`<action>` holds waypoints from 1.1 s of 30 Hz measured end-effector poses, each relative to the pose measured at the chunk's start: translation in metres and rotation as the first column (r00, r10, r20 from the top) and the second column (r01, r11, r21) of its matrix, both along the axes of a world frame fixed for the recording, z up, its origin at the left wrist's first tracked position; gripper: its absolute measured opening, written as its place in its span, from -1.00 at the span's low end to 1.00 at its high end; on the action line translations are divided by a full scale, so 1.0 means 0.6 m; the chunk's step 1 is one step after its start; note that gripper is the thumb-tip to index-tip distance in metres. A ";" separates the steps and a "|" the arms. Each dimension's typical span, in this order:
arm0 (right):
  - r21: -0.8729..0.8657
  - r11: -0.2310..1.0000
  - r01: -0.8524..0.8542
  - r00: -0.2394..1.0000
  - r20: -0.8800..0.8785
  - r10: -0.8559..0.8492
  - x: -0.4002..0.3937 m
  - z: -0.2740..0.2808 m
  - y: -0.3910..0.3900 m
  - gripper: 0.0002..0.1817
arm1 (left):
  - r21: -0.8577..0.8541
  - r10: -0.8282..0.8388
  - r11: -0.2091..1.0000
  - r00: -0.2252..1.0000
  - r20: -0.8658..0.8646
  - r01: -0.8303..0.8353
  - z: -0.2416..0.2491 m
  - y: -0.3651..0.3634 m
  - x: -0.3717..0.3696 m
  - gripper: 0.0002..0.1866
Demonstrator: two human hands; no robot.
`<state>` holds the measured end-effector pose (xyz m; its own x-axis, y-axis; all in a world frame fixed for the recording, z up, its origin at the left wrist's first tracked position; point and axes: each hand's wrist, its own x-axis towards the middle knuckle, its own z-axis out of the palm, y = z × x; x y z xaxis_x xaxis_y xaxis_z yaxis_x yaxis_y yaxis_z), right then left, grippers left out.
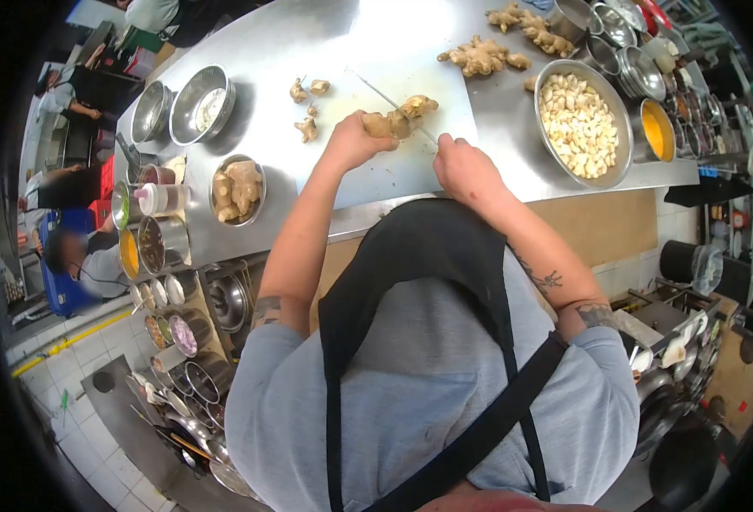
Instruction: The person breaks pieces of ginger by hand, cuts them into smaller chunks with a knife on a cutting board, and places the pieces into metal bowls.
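Bare steel counter (308, 43) is left open beyond the hands. The right side is blocked by a bowl of garlic cloves (583, 124), the left by a bowl of ginger (236, 189) and loose ginger pieces (306, 107).

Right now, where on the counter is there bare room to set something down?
Bare steel lies between the two steel bowls and the small ginger bits, and beyond the cutting board. It is crowded right of the garlic bowl and left around the ginger bowl and sauce pots.

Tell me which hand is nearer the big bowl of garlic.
Right. The right hand, gripping the knife, is just left of the garlic bowl in the image; the left hand, on the ginger, lies farther away.
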<state>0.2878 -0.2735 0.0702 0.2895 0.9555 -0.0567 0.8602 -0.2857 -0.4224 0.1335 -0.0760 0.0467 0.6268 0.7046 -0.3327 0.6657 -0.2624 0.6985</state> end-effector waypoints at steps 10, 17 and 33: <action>-0.221 0.974 -0.044 0.997 -0.076 0.028 -0.007 0.099 -0.028 -0.83 | -0.052 -0.134 0.990 0.991 -0.008 0.133 0.023 0.001 0.013 -0.66; -0.280 0.956 -0.088 0.987 -0.154 0.046 0.002 0.102 0.016 -0.80 | 0.082 -0.208 0.975 0.978 -0.018 0.209 0.017 -0.013 0.018 -0.67; -0.262 0.965 0.003 0.988 -0.149 -0.043 -0.010 0.077 0.055 -0.73 | 0.029 -0.159 0.987 0.987 0.007 0.159 -0.003 -0.013 0.014 -0.64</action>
<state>0.2816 -0.2403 0.1164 0.2798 0.8949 -0.3477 0.7834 -0.4222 -0.4561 0.1417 -0.0838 0.0448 0.7347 0.6049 -0.3072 0.6072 -0.3844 0.6954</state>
